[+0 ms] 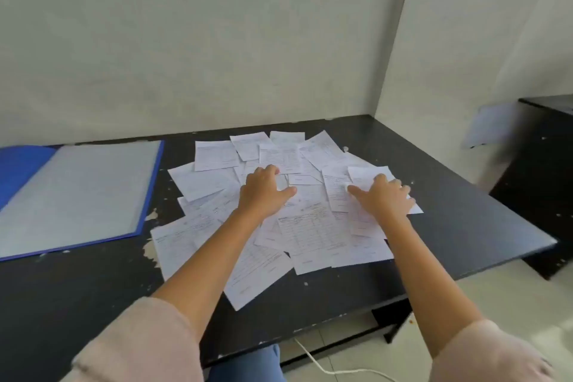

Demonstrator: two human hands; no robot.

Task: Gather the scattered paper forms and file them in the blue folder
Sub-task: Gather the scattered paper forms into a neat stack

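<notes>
Head view: both hands, left (263,192) and right (383,195), rest spread flat on paper forms (310,226), gripping nothing; blue folder (77,192) open at 9 o'clock; careless sweeping risks sheets sliding off worktop (465,195).

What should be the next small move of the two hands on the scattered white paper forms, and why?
Probably draw both hands inward, sweeping the scattered white paper forms into one pile. The left hand and right hand lie flat and spread on the sheets, holding none, and the forms overlap loosely across the black table. The open blue folder lies apart at the left.
</notes>
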